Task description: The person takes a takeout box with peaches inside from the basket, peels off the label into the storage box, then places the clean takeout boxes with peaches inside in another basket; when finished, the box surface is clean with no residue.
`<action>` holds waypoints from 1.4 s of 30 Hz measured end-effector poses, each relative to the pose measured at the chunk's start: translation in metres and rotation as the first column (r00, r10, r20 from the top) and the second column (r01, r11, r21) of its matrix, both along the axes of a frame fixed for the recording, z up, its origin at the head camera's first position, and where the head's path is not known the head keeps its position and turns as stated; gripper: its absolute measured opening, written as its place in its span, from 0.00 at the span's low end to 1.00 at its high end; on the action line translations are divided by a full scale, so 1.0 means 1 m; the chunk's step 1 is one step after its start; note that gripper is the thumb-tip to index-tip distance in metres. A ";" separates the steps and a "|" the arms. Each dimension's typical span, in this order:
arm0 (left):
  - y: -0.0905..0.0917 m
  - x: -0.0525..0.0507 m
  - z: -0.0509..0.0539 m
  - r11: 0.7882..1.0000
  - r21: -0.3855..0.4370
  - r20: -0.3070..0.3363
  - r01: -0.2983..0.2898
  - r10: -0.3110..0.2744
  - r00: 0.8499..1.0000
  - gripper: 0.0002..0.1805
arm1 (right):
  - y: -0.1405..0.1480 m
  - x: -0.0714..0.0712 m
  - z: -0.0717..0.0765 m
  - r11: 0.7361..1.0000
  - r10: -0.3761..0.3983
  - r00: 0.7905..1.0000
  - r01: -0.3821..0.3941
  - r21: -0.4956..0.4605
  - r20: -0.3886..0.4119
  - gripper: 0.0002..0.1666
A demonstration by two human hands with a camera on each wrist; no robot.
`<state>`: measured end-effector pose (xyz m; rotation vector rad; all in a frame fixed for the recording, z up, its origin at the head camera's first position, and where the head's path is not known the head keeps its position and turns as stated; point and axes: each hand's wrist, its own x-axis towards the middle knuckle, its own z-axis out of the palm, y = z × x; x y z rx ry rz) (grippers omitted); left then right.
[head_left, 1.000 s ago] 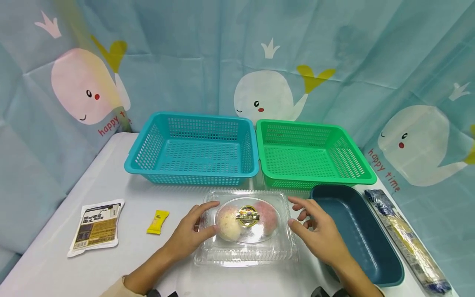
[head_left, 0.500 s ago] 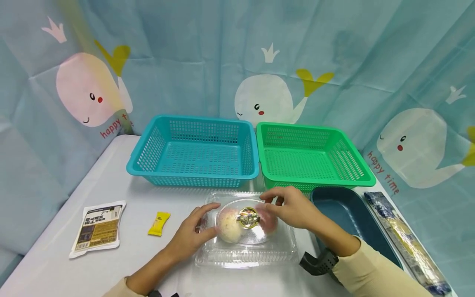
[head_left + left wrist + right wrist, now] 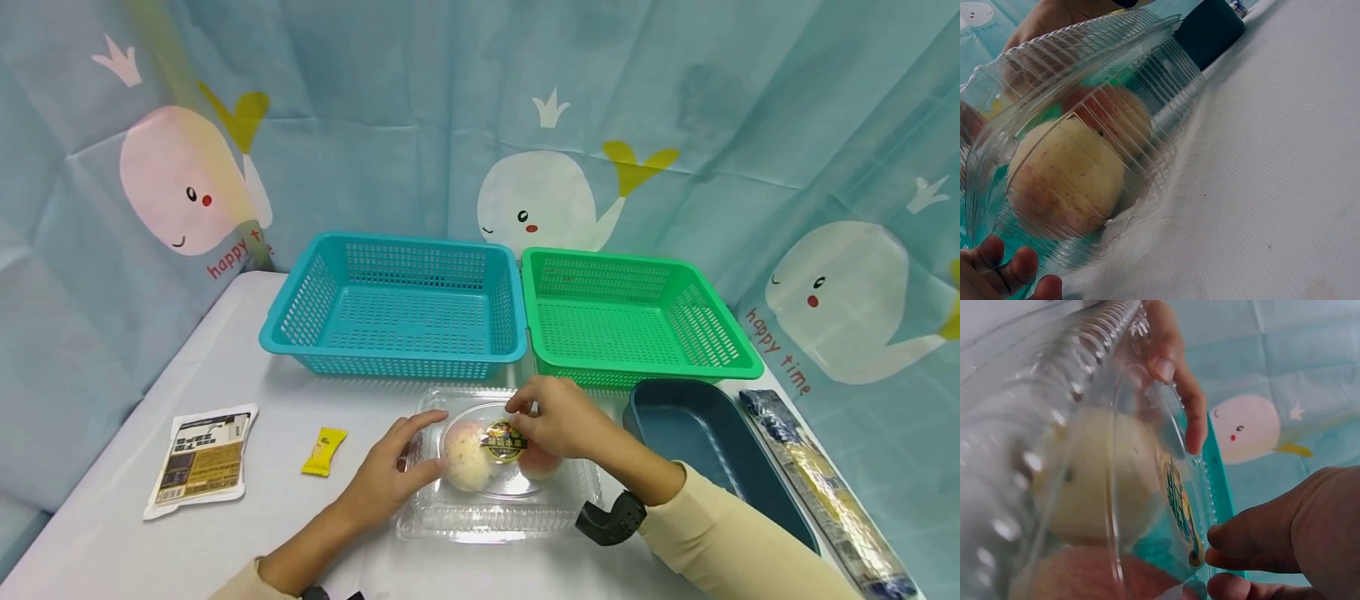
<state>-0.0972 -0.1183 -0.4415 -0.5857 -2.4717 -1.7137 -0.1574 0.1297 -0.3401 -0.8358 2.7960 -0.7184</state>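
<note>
Label (image 3: 501, 443) on the box (image 3: 495, 521), at five o'clock from the blue basket (image 3: 390, 364), has just been reached at one o'clock by the right hand (image 3: 562, 421), any pinch untellable, so work seems begun, nine o'clock being flanked by the relaxed left hand (image 3: 386, 471).

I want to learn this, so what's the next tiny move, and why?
Maybe the right hand should try lifting the sticker by its edge, since its fingertips are right there and the left hand touches the clear box.
</note>
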 end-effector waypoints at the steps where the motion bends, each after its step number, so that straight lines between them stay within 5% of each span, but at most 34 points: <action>1: 0.000 0.000 0.000 1.000 0.000 0.000 0.000 0.000 1.000 0.29 | -0.001 0.001 0.000 1.000 0.003 1.000 -0.003 0.005 -0.016 0.06; 9: 0.000 0.002 0.002 1.000 0.004 0.016 -0.007 0.007 1.000 0.29 | -0.004 0.008 -0.003 1.000 0.000 1.000 -0.001 -0.026 -0.016 0.05; 25: 0.001 0.002 0.002 1.000 0.014 0.012 0.010 -0.011 1.000 0.29 | -0.011 0.014 -0.012 0.984 -0.141 0.990 0.143 -0.105 0.025 0.13; 30: 0.001 0.002 0.003 1.000 0.010 0.018 0.017 -0.017 1.000 0.29 | -0.004 0.016 -0.015 0.974 -0.128 0.988 0.142 -0.179 0.086 0.11; 42: 0.000 0.000 0.001 1.000 0.004 0.017 0.010 -0.010 1.000 0.30 | 0.004 0.018 -0.021 0.951 -0.060 0.995 0.080 -0.300 0.076 0.10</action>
